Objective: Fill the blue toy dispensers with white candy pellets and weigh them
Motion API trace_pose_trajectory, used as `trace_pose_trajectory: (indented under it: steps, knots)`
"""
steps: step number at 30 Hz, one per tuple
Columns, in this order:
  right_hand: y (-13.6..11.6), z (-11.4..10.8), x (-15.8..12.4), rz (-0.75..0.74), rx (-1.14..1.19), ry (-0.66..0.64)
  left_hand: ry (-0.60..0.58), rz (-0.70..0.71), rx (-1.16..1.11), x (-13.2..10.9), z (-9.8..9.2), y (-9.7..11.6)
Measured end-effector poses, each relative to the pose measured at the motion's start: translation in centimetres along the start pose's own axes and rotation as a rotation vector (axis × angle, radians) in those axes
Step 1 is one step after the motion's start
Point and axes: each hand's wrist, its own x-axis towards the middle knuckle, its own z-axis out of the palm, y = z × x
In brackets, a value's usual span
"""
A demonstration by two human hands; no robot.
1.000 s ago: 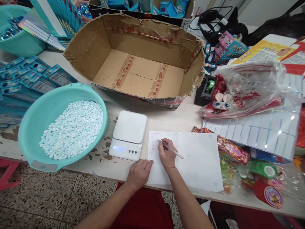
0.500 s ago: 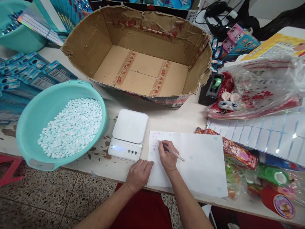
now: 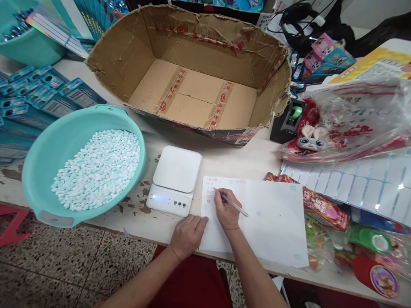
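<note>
Writing neatly

My right hand pinches a slim, clear pen over wide white paper on a pale tabletop; my left hand, loosely curled, gripping nothing visible, rests at the paper's edge. Pressing there should steady strokes.

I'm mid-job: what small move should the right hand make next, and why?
Probably a short written stroke. The right hand grips a slim, translucent pen with its tip at the purplish handwriting on the large white paper sheet; much of that sheet looks blank, and the left hand lies at the sheet's left edge, where it could steady it.
</note>
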Motion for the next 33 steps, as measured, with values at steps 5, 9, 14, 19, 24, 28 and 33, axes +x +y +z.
trace_pose_trajectory:
  steps: [5,9,14,19,24,28,33]
  knots:
    - [0.02,0.15,0.02,-0.023,-0.014,0.008,-0.014,-0.004,-0.008,-0.07,0.03,-0.04]
    - [0.03,0.23,0.08,-0.034,-0.021,0.011,-0.016,-0.004,-0.001,-0.03,0.00,0.01]
    - [0.12,0.21,0.08,-0.047,-0.027,0.009,-0.009,-0.004,-0.003,0.08,-0.10,0.02]
    - [0.14,0.09,0.04,-0.040,-0.017,-0.002,-0.011,-0.007,-0.015,0.07,-0.08,-0.01]
    - [-0.13,-0.06,0.04,-0.004,0.003,-0.021,0.001,-0.007,0.006,0.05,-0.03,0.04]
    - [-0.15,-0.09,0.06,-0.014,0.014,-0.024,-0.006,-0.006,0.000,0.12,-0.11,0.09]
    - [-0.01,-0.09,0.05,-0.029,0.016,-0.017,0.008,-0.003,-0.014,0.15,-0.16,0.04]
